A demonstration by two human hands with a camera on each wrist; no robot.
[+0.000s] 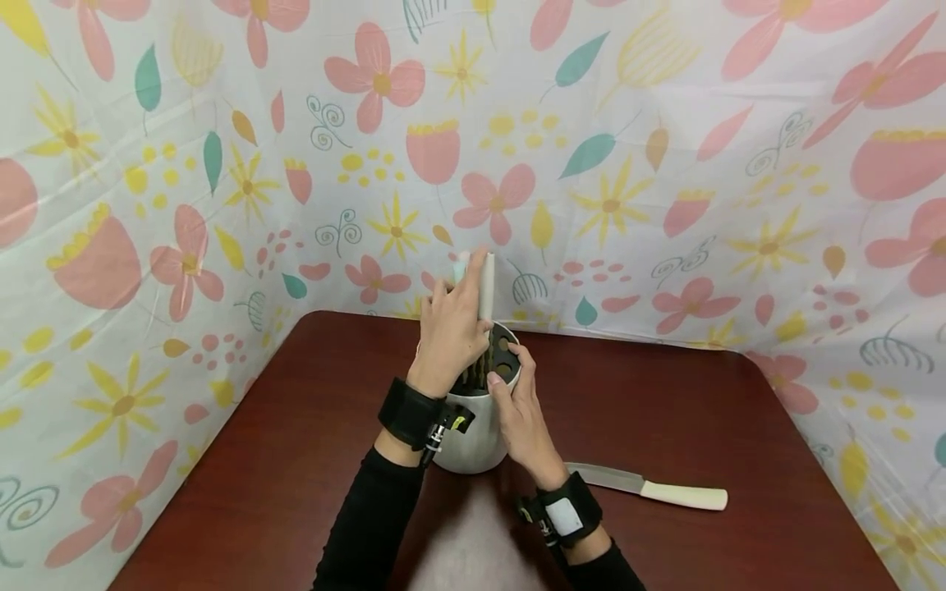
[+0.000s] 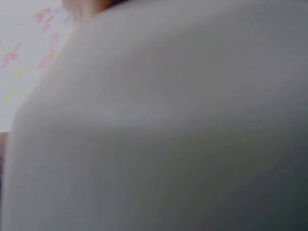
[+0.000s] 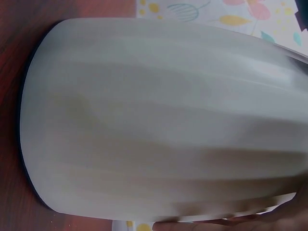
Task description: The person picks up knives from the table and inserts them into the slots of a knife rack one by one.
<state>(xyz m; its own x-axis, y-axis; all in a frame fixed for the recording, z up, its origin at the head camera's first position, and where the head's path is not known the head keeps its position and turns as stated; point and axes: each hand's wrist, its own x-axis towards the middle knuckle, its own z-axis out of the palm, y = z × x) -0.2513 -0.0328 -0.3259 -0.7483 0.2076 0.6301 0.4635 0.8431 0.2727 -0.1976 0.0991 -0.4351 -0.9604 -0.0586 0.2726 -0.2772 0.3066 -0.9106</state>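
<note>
A rounded white knife holder (image 1: 473, 439) stands on the table, its dark top (image 1: 506, 361) pierced with slots and round holes. Over that top my left hand (image 1: 451, 336) grips an upright white handle (image 1: 487, 287), index finger stretched up along it. A pale bluish handle (image 1: 460, 267) shows behind the fingers. My right hand (image 1: 526, 419) holds the holder's right rim, thumb at the front. In the right wrist view the holder's wall (image 3: 159, 115) lies sideways, fingers at the lower right. The holder's blurred wall (image 2: 154, 125) fills most of the left wrist view.
A knife (image 1: 683, 495) with a cream handle lies on the dark red table (image 1: 650, 410), right of my right wrist; its tip is hidden behind the wrist. Flower-printed cloth (image 1: 613, 205) hangs behind the table and along both sides.
</note>
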